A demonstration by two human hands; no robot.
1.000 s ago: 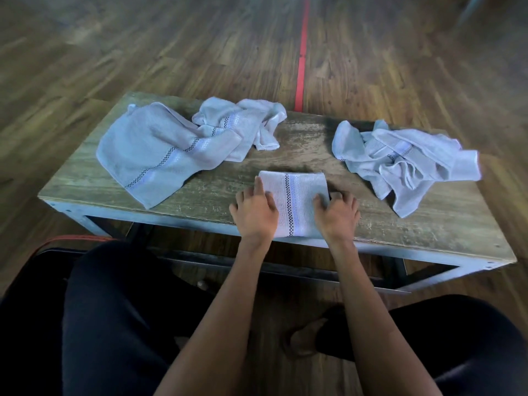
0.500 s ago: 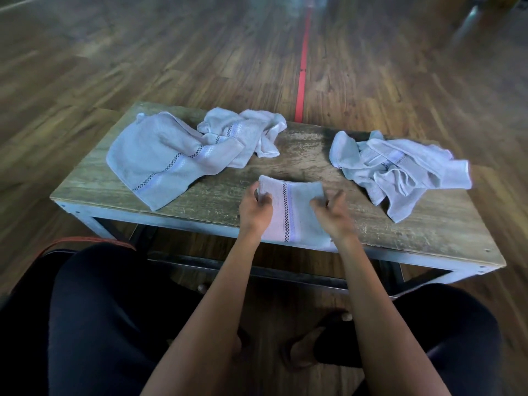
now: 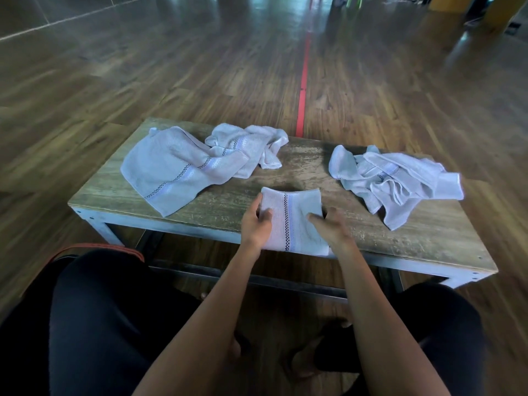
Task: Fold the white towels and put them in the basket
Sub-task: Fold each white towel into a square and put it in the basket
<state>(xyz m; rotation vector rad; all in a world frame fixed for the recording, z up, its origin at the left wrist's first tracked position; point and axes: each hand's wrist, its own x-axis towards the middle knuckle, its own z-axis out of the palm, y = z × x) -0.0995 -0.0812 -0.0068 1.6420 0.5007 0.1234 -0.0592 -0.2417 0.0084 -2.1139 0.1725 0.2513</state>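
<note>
A folded white towel [image 3: 294,218] with a dark checked stripe is lifted slightly above the near edge of the low wooden table [image 3: 414,238]. My left hand [image 3: 255,228] grips its left side, thumb on top. My right hand [image 3: 331,228] grips its right side, fingers curled under the cloth. A flat unfolded towel [image 3: 171,170] lies at the table's left, a crumpled one [image 3: 251,144] behind it. Another crumpled heap of towels [image 3: 394,181] sits at the right. No basket is in view.
The table stands on a wooden floor with a red line [image 3: 303,90] running away from me. My knees in dark trousers are below the table's near edge. An orange-rimmed dark object [image 3: 97,248] shows at my left knee.
My hands went from pressing flat on the folded towel to gripping its sides and raising it off the table. The view tilted upward.
</note>
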